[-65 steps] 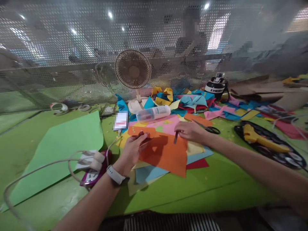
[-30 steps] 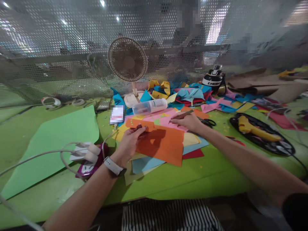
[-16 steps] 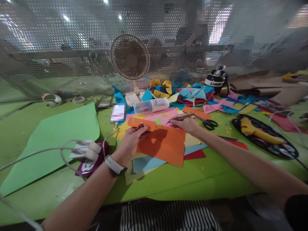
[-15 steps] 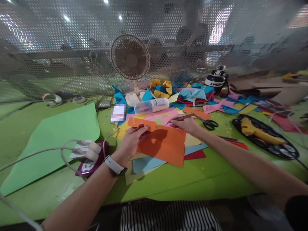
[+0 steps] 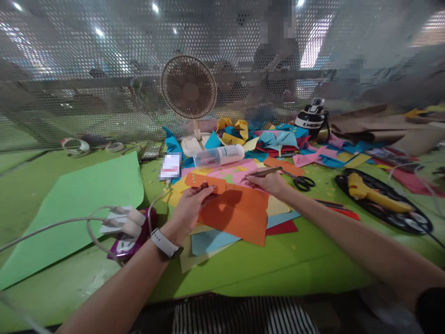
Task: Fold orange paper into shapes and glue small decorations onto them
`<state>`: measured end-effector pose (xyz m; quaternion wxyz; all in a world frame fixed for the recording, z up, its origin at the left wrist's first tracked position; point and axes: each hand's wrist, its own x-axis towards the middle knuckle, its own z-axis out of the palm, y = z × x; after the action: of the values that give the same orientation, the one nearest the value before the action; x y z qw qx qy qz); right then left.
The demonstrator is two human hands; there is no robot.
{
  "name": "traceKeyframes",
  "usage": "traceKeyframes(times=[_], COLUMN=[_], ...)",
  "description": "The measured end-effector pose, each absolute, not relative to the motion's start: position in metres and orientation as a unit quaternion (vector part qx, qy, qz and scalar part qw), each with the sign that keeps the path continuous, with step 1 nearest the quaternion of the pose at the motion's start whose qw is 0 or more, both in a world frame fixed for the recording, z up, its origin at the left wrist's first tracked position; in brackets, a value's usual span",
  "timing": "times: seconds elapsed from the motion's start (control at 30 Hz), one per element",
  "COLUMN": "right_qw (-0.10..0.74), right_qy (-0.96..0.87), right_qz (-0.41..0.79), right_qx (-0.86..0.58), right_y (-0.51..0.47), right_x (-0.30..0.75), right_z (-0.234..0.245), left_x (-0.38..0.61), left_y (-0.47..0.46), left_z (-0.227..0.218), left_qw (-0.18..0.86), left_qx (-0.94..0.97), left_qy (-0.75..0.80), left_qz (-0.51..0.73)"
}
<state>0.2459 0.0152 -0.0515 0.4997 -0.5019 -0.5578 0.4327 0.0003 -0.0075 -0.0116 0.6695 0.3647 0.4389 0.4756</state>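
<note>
My left hand [image 5: 194, 200] pinches a small orange paper strip [image 5: 200, 180] that carries tiny green dots near its left end. Beneath it lies a larger orange sheet [image 5: 239, 215], on top of yellow, light blue and red papers. Slim tweezers [image 5: 267, 171] are held in my right hand [image 5: 269, 182], their tips pointing left above a pink sheet [image 5: 245, 168] scattered with small green and yellow bits. The tips are too small to show whether they grip a bit. Just right of that hand rest black-handled scissors [image 5: 303, 183].
A clear bottle [image 5: 220, 156] lies behind the papers, before a fan [image 5: 189, 88]. Left are a phone [image 5: 170, 166], a purple power strip [image 5: 130, 241] with cables and a green sheet [image 5: 90, 195]. Right, a yellow glue gun [image 5: 377, 192] lies on a black tray. Paper scraps pile behind.
The view has shifted slightly, so the scene sits a little lower. Both hands keep their holds on the strip and the tweezers, with hardly any movement.
</note>
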Motion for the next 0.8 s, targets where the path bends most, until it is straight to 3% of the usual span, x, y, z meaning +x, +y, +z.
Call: traceKeyframes(times=[0.57, 0.8], right_qw=[0.491, 0.546], right_qy=[-0.573, -0.546], right_qz=[0.389, 0.408], right_qx=[-0.528, -0.487], right_y=[0.009, 0.000], right_x=[0.238, 0.235], right_z=[-0.046, -0.031], left_x=[0.000, 0.004], left_y=[-0.007, -0.014], left_z=[-0.012, -0.010], left_qw=[0.675, 0.691], left_qx=[0.351, 0.349], left_qy=[0.436, 0.431], left_qz=[0.481, 0.463])
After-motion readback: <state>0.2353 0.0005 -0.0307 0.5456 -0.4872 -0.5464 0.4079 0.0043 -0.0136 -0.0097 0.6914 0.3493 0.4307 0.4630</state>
